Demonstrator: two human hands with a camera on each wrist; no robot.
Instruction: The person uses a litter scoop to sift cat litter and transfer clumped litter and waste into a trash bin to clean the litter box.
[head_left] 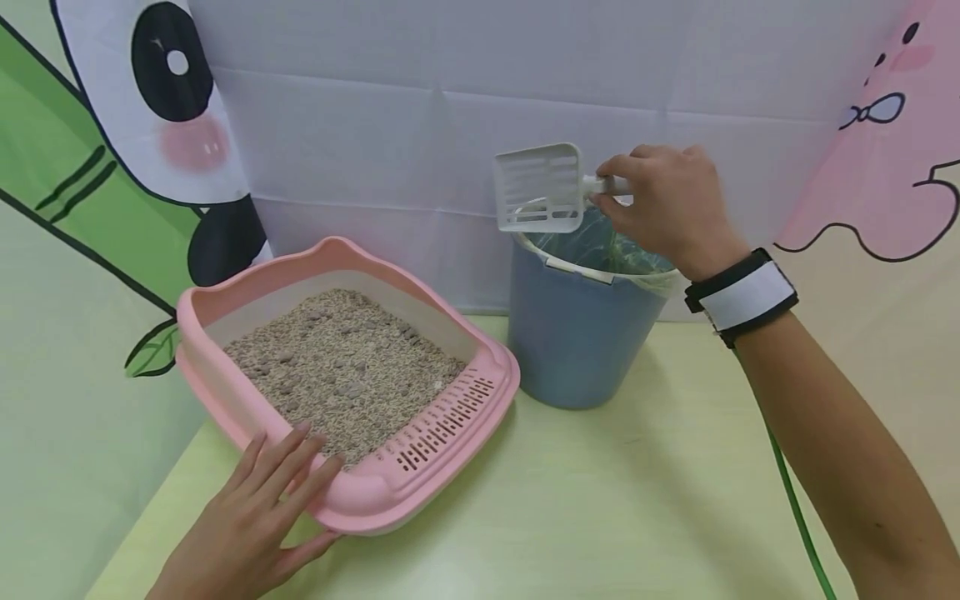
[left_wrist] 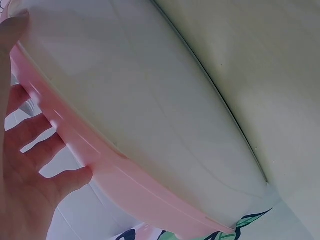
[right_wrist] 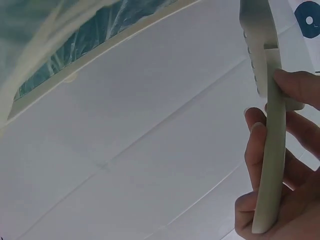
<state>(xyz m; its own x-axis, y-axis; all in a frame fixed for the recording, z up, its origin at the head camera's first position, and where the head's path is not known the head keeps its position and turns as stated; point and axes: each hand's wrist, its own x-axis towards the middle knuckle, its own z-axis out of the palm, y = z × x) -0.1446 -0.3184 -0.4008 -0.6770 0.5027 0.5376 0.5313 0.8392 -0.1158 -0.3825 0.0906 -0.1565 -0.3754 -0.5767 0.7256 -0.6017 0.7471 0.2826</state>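
Observation:
My right hand (head_left: 667,200) grips the handle of a white slotted litter scoop (head_left: 538,190), raised at the rim of a blue bucket (head_left: 581,333). In the right wrist view, thumb and fingers wrap the scoop's pale handle (right_wrist: 272,150). The scoop's head tilts on edge, slots facing the head camera. My left hand (head_left: 251,508) rests on the near left rim of a pink litter box (head_left: 420,492), its fingers spread. The left wrist view has those fingers along the pink rim (left_wrist: 95,145) and the thumb against the white outer wall. Greyish-brown litter (head_left: 352,367) with darker clumps fills the box.
A clear plastic bag (head_left: 622,250) lines the bucket, which stands right of the box on a pale green table (head_left: 600,508). Behind them hangs a cloth backdrop (head_left: 375,125) with cartoon figures. A green cable (head_left: 795,500) runs down from the right wristband (head_left: 742,296).

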